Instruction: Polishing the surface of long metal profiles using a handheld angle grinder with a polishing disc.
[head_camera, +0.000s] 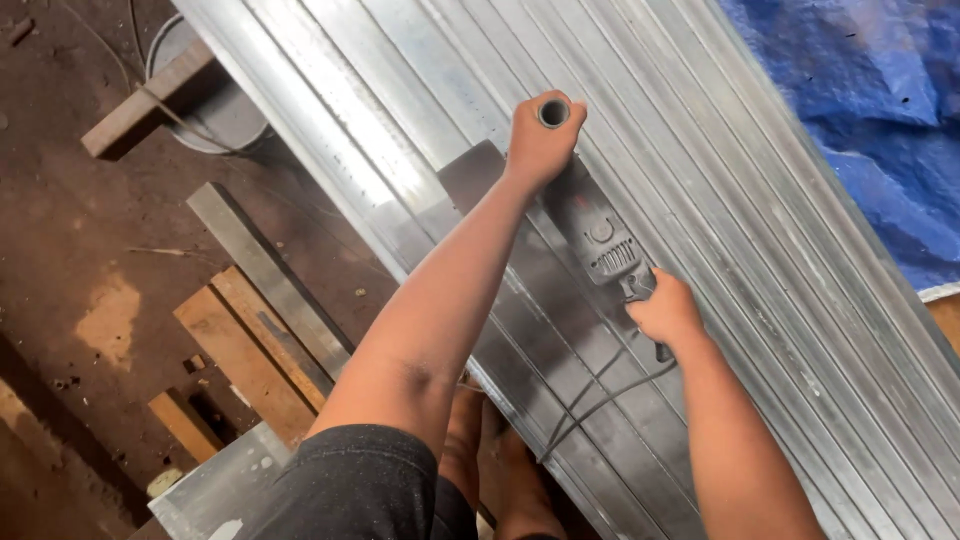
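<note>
**Grinder held two-handed on the ribbed metal sheet**

The grinder (598, 240) lies near the middle of the frame on a long ribbed metal sheet (760, 250). Its body runs slantwise, from upper left down to lower right, roughly along the sheet's ribs. The left hand (543, 135) is at the upper end, fingers wrapped tight round a tube-shaped side handle (553, 112) whose open end faces the camera. The right hand (663, 310) is closed on the rear grip at the lower end, and is the one nearer the body. A dark cord (600, 400) trails from there toward the bottom of the frame.

The sheet's long axis runs from upper left to lower right. Its near edge passes just left of the left forearm, well apart from the tool; more ribbed metal lies open above and to the right. A blue tarp (860, 120) fills the upper right. To the left, on the dirt floor (60, 200), lie wooden planks (250, 350) and a grey bucket (215, 110).
</note>
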